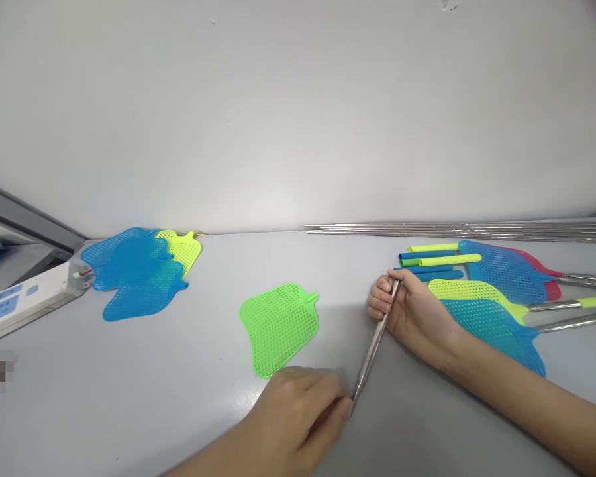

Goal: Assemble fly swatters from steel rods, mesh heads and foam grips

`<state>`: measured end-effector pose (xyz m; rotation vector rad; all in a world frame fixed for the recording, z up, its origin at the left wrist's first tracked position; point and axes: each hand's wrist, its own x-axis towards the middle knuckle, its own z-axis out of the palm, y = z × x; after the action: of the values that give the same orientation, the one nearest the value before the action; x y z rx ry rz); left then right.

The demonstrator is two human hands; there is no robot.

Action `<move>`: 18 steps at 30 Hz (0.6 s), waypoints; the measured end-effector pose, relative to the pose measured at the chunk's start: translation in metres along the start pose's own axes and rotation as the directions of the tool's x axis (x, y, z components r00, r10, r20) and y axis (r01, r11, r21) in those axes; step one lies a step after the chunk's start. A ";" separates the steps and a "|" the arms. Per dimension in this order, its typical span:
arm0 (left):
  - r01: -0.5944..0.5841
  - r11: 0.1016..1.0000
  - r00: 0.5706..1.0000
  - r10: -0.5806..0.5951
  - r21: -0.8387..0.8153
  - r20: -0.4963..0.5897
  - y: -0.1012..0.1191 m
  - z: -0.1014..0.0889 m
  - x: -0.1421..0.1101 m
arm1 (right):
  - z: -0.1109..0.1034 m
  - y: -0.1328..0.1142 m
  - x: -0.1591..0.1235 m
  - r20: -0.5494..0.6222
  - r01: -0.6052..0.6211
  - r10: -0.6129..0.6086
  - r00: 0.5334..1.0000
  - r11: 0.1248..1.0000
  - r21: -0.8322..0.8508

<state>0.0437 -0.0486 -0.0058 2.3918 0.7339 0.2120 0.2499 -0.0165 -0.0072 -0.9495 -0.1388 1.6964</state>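
A slim silver telescopic rod (pixel 372 351) slants between my two hands above the grey table. My right hand (pixel 402 308) is wrapped round its upper, thicker part. At the lower, thin end, my left hand (pixel 305 411) pinches the tip between thumb and fingers. Just beyond my left hand lies a bright green fly swatter head (pixel 281 324), flat, its short socket pointing right. Behind my right hand are several plastic handle tubes in yellow (pixel 449 260), blue (pixel 430 254) and green, partly hidden by the hand.
Blue swatter heads (pixel 134 271) and a yellow one (pixel 183 245) are piled at left, beside a white power strip (pixel 24 301). Long metal rods (pixel 451 230) lie along the wall. At right are swatters with rods attached, including blue (pixel 496 328) and red (pixel 531 262) ones.
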 end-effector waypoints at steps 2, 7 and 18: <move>0.001 1.000 1.000 -0.001 0.001 -0.002 0.000 0.000 0.000 | 0.000 0.000 0.000 0.003 0.005 -0.005 1.000 1.000 -0.003; -0.022 1.000 1.000 0.022 -0.009 0.003 0.000 -0.001 0.000 | 0.000 0.000 0.000 0.007 0.004 -0.004 1.000 1.000 -0.005; 0.002 1.000 1.000 -0.002 0.003 0.018 -0.001 0.000 -0.001 | 0.000 0.000 0.000 0.008 0.000 0.000 1.000 1.000 0.007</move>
<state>0.0426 -0.0483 -0.0059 2.3930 0.7285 0.1886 0.2504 -0.0164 -0.0075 -0.9372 -0.1382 1.7001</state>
